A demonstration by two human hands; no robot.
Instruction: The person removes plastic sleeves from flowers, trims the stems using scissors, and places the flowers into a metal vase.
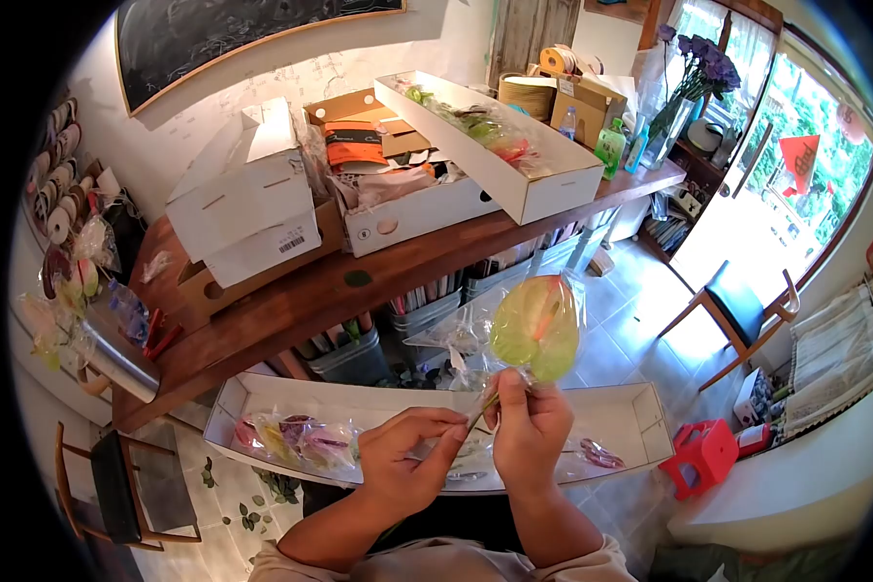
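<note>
A green anthurium (538, 328) with a pinkish centre stands upright in a clear plastic sleeve (456, 325). My right hand (532, 435) grips its stem just below the bloom. Lower on the stem, my left hand (409, 456) pinches with thumb and forefinger. Beneath both hands lies a long white cardboard box (640, 427). Plastic-wrapped flowers (306, 438) in pink, yellow and purple fill its left part, and a dark reddish wrapped piece (599, 453) lies at the right. My hands hide the middle of the box.
On the wooden table (262, 335) ahead are a second long flower box (563, 189), a white carton (238, 194) and an open box of packaging (407, 218). Buckets (354, 359) stand underneath. A red stool (700, 456) is at right; chairs stand either side. Leaves litter the floor.
</note>
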